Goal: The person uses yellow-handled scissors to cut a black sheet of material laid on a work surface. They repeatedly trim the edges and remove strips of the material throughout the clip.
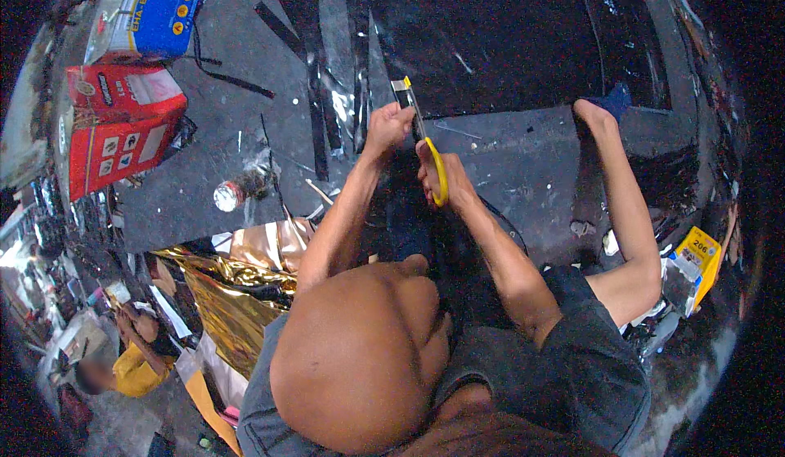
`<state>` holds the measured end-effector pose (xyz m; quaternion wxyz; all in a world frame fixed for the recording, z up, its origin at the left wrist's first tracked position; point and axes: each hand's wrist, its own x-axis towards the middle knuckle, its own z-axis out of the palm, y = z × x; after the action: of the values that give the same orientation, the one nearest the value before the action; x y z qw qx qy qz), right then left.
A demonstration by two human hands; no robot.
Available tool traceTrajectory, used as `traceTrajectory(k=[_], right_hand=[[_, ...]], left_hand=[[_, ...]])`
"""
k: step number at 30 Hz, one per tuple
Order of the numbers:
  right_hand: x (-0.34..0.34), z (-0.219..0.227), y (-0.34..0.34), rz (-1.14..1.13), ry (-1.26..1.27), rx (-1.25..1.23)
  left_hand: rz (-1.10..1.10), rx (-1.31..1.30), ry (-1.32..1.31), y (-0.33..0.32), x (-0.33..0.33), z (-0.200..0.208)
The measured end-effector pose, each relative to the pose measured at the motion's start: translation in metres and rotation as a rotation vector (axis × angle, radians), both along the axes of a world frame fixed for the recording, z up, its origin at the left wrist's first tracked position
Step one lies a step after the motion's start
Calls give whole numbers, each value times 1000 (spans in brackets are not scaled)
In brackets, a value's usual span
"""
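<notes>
My right hand (446,175) is wrapped round the yellow handle of a hacksaw (420,122), whose long metal frame points away from me. Beside the saw's far end, my left hand (388,130) is closed in a fist; what lies inside its fingers is hidden. Both hands are above the dark floor between my bent legs. Just beyond them lies a large black sheet (491,44). Long black strips (311,64) are spread to the left of that sheet.
A red box (123,142) and a blue box (168,15) stand at the far left. Nearer are a clear plastic bottle (237,194) and crumpled gold foil (233,318). A person in a yellow top (141,371) is at the lower left. A yellow packet (697,253) lies at right.
</notes>
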<state>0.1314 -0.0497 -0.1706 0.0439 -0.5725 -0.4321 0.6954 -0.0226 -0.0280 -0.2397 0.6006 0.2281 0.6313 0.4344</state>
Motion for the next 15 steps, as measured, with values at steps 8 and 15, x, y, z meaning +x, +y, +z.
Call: traceTrajectory(k=[8,15], right_hand=[[-33,-29,64,-30,-1,110],[-70,-20,144,166,-220,389]], left_hand=[[-21,71,-117,10,-2,42],[-49,178,-15,4,-6,55]])
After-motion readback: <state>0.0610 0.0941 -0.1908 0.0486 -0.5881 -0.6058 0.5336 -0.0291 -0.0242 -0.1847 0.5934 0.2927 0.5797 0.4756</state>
